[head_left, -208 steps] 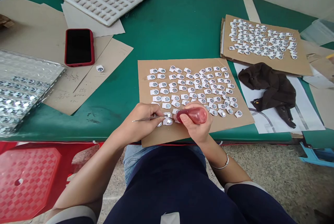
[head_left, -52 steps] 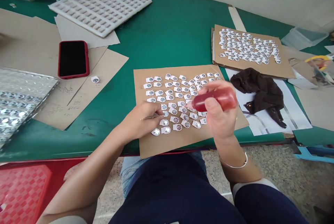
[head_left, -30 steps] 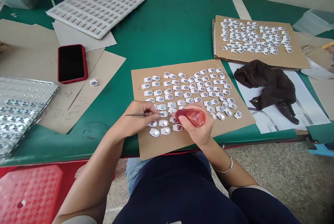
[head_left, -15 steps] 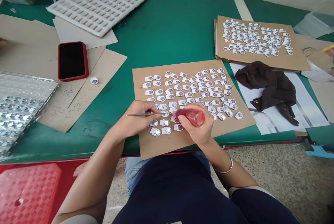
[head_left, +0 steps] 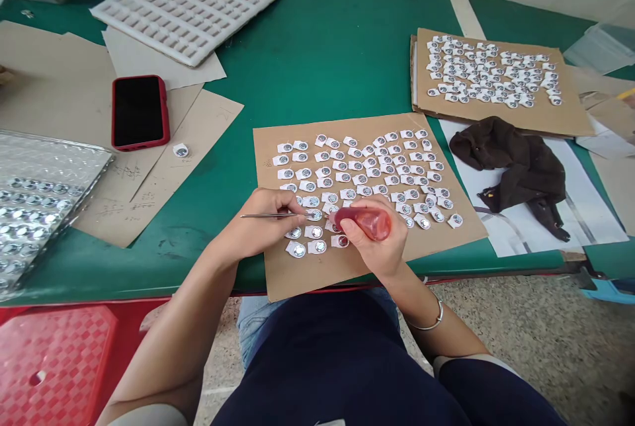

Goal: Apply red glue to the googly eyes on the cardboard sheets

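My left hand (head_left: 262, 222) is closed around a thin metal tool that looks like tweezers (head_left: 268, 215). In my right hand (head_left: 384, 247) lies a small squeeze bottle (head_left: 372, 222) of red liquid, gripped between thumb and fingers, its nozzle pointing left. Both hands hover over a cardboard sheet (head_left: 297, 280) that carries rows of small white tabs with round silvery pieces (head_left: 317, 247). The bottle's tip and the tool's tip are close together above one of these pieces; whether either touches it I cannot tell. My hands hide some of the tabs.
A red-cased phone (head_left: 140, 112) and a single tab (head_left: 180, 150) lie on papers to the left, near a clear plastic tray (head_left: 54, 148). Behind is a white moulded tray (head_left: 191, 9). Rightward are a second filled cardboard (head_left: 570, 108) and a dark brown cloth (head_left: 526, 168).
Both hands keep nearly the same position and grip. The view has shifted very slightly; nothing was picked up or let go.
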`<move>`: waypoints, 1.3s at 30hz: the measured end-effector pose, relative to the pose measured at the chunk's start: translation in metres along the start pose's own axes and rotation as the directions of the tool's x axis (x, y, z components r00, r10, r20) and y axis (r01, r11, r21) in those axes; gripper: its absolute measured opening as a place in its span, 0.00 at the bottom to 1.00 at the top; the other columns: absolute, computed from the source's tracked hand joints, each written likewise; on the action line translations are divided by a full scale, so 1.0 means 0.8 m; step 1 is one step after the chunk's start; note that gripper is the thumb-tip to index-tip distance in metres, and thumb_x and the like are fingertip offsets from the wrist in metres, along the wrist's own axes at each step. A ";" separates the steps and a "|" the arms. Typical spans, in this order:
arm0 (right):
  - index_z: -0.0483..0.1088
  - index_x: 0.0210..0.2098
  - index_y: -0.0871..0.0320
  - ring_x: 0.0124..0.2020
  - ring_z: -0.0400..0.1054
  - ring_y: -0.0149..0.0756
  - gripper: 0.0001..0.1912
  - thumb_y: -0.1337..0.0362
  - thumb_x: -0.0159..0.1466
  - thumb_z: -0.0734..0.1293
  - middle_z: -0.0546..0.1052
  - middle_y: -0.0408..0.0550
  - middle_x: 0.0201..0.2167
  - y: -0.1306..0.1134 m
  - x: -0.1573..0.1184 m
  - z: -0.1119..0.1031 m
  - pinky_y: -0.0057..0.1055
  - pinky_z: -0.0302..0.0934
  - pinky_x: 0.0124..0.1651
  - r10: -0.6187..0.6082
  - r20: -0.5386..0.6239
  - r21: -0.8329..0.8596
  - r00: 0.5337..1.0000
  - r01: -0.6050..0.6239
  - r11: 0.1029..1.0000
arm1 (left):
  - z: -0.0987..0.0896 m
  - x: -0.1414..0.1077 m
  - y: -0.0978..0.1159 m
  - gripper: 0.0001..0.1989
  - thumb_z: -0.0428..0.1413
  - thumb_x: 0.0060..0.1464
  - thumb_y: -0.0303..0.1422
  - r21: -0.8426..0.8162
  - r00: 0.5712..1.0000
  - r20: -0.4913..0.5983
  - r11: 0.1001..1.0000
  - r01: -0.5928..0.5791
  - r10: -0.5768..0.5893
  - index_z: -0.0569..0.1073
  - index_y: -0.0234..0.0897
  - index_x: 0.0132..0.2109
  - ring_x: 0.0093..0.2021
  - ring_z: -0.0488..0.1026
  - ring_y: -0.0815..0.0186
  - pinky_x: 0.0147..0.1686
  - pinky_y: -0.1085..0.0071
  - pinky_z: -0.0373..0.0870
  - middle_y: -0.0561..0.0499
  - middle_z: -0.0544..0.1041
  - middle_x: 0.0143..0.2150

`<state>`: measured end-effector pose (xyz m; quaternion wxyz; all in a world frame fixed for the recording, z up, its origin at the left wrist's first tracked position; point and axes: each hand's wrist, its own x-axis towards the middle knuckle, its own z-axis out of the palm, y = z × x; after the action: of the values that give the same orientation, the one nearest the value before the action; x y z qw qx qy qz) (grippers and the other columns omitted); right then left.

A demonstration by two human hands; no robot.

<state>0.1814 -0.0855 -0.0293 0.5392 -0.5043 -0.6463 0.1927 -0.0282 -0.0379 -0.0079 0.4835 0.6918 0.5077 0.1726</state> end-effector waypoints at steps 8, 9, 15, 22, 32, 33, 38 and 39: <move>0.69 0.37 0.56 0.33 0.69 0.35 0.12 0.64 0.54 0.71 0.73 0.45 0.32 -0.001 0.000 -0.001 0.38 0.66 0.38 0.011 0.001 -0.001 1.000 -0.011 1.000 | -0.001 0.000 0.000 0.07 0.57 0.51 0.34 0.004 1.000 0.004 1.000 0.001 -0.001 0.76 0.35 0.34 0.29 0.73 0.67 0.27 0.75 0.67 0.50 0.78 0.29; 0.69 0.37 0.56 0.33 0.69 0.35 0.12 0.64 0.55 0.71 0.73 0.45 0.32 -0.001 0.000 -0.001 0.38 0.66 0.38 0.012 0.004 -0.005 1.000 -0.012 1.000 | 0.000 0.000 0.000 0.07 0.57 0.51 0.34 0.003 1.000 0.003 1.000 0.000 0.000 0.76 0.35 0.34 0.29 0.73 0.67 0.27 0.75 0.67 0.50 0.78 0.29; 0.68 0.37 0.55 0.34 0.69 0.35 0.12 0.63 0.55 0.71 0.73 0.45 0.32 0.001 -0.001 0.000 0.38 0.66 0.38 0.020 0.008 -0.020 1.000 -0.020 1.000 | -0.001 -0.001 0.003 0.07 0.57 0.51 0.34 0.016 1.000 -0.001 1.000 -0.007 0.007 0.76 0.35 0.33 0.29 0.73 0.67 0.27 0.75 0.66 0.50 0.78 0.30; 0.68 0.37 0.56 0.34 0.68 0.34 0.12 0.65 0.54 0.72 0.73 0.45 0.31 0.000 -0.001 -0.001 0.37 0.65 0.38 -0.001 0.004 0.004 1.000 0.001 1.000 | -0.001 -0.001 0.002 0.07 0.57 0.51 0.35 0.017 1.000 -0.004 1.000 -0.004 0.004 0.76 0.35 0.33 0.29 0.73 0.67 0.27 0.74 0.65 0.51 0.78 0.29; 0.69 0.36 0.57 0.32 0.68 0.34 0.11 0.64 0.55 0.71 0.73 0.45 0.31 -0.001 -0.001 0.000 0.38 0.66 0.37 0.004 0.016 0.005 1.000 -0.005 1.000 | 0.000 -0.001 0.002 0.08 0.57 0.51 0.35 0.012 1.000 -0.005 1.000 -0.002 0.002 0.76 0.35 0.33 0.29 0.73 0.67 0.27 0.75 0.65 0.50 0.77 0.29; 0.69 0.36 0.57 0.32 0.68 0.34 0.11 0.64 0.55 0.71 0.73 0.45 0.30 -0.001 -0.001 0.000 0.37 0.66 0.37 0.005 0.017 0.008 1.000 -0.005 1.000 | 0.000 -0.001 0.001 0.07 0.57 0.51 0.35 0.012 1.000 -0.005 1.000 -0.001 0.001 0.76 0.35 0.33 0.29 0.73 0.67 0.27 0.75 0.65 0.50 0.77 0.29; 0.69 0.36 0.56 0.33 0.69 0.35 0.09 0.63 0.56 0.70 0.73 0.45 0.31 -0.002 0.001 0.000 0.38 0.66 0.38 0.040 0.034 0.003 0.999 -0.040 0.999 | 0.000 -0.001 0.000 0.07 0.57 0.50 0.34 0.007 1.000 -0.009 1.000 -0.007 0.008 0.76 0.34 0.33 0.29 0.72 0.67 0.27 0.75 0.65 0.50 0.77 0.29; 0.69 0.36 0.56 0.33 0.69 0.35 0.09 0.63 0.56 0.70 0.73 0.45 0.31 -0.002 0.001 0.000 0.38 0.66 0.38 0.042 0.032 0.002 0.999 -0.042 0.999 | 0.000 -0.001 0.000 0.07 0.57 0.50 0.34 0.005 1.000 -0.010 1.000 -0.008 0.008 0.76 0.34 0.33 0.29 0.72 0.67 0.27 0.75 0.65 0.50 0.77 0.29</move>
<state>0.1808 -0.0852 -0.0277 0.5253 -0.5139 -0.6438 0.2132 -0.0289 -0.0382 -0.0079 0.4786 0.6941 0.5079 0.1767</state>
